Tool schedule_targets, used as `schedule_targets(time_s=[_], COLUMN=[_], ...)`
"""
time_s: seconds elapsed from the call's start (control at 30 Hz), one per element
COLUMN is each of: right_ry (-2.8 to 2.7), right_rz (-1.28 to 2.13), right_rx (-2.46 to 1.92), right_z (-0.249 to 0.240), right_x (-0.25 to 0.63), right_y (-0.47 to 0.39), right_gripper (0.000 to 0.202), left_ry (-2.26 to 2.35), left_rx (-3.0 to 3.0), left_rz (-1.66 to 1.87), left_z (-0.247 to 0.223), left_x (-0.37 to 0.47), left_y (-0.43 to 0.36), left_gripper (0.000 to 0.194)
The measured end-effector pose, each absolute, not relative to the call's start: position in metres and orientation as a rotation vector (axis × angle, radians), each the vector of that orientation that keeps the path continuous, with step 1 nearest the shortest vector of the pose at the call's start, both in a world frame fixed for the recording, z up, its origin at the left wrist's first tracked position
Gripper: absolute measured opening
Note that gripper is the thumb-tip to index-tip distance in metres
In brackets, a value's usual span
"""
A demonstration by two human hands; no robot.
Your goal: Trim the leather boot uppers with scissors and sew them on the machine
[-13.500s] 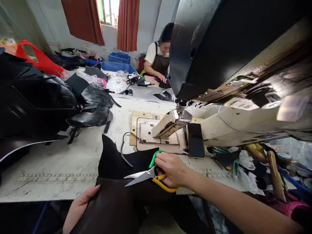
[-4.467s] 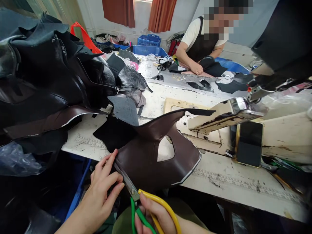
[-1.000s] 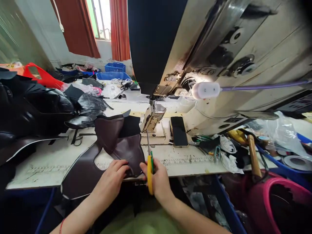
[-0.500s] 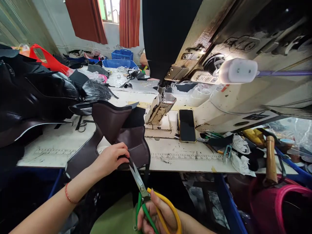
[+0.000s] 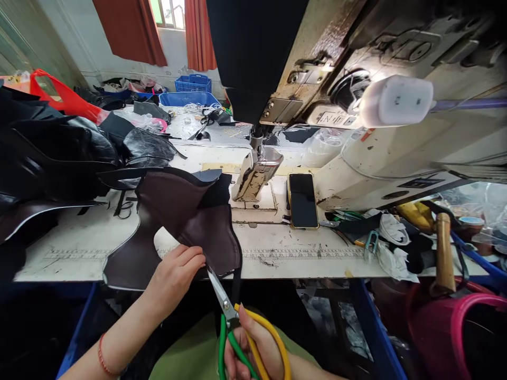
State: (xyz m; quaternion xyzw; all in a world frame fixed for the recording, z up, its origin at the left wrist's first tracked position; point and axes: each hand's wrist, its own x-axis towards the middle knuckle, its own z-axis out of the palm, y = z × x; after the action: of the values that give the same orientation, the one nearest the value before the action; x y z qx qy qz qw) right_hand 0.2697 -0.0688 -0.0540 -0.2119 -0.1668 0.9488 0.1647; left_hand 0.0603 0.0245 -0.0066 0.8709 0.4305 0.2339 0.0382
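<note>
A dark brown leather piece [image 5: 208,235] lies over the front edge of the sewing table, with black lining showing near its top. My left hand [image 5: 176,274] pinches its lower edge, fingers closed together. In my right hand [image 5: 253,343] is a pair of scissors [image 5: 222,301] with one yellow and one green handle. The blades point up and left, their tips at the leather's edge just beside my left fingertips. A narrow black strip [image 5: 236,285] hangs from the piece's right corner. Whether the tips have cut anything is too small to tell.
The sewing machine's post [image 5: 257,174] stands behind the leather, under a lit lamp [image 5: 396,103]. A phone [image 5: 303,200] lies to its right. Black leather pieces [image 5: 59,153] pile up at left. A wooden-handled tool [image 5: 443,253] and a pink bucket [image 5: 459,327] are at right.
The scissor blades have closed together somewhat. My left hand has shifted slightly left with the leather, whose folded upper part now lies flatter. The whole view has shifted a little.
</note>
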Motion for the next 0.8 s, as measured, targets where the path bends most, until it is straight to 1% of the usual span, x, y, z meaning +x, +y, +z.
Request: schedule_targets(time_s=[0.13,0.27,0.33,0.43,0.53,0.63,0.8], right_ry=[-0.649,-0.832,-0.914,-0.969,-0.973,-0.975,-0.976], right_rz=[2.655,2.560,2.466,2.412,2.443,2.448,2.442], right_rx=[-0.836,-1.079,-1.178,-1.269,-1.302,-1.251,-1.265], right_z=[-0.051,-0.056,-0.059,-0.063,-0.064,-0.062,-0.056], right_x=[0.275,0.281,0.286,0.296,0.300,0.297,0.290], right_y=[-0.067,-0.071,-0.075,-0.078,-0.075,-0.070,-0.065], right_gripper=[0.085,0.088,0.086,0.081,0.078,0.080,0.080], left_ry=[1.671,2.026,2.140,2.152,2.103,2.043,1.950], left_rx=[2.536,2.395,2.332,2.240,2.177,2.150,2.123], left_rz=[0.815,0.607,0.528,0.580,0.690,0.767,0.771], left_z=[-0.005,-0.003,-0.005,-0.010,-0.015,-0.018,-0.018], left_x=[0.080,0.105,0.114,0.117,0.112,0.107,0.100], left_y=[0.004,-0.013,-0.016,-0.016,-0.018,-0.020,-0.021], left_gripper=[0.013,0.025,0.022,0.014,0.014,0.015,0.013])
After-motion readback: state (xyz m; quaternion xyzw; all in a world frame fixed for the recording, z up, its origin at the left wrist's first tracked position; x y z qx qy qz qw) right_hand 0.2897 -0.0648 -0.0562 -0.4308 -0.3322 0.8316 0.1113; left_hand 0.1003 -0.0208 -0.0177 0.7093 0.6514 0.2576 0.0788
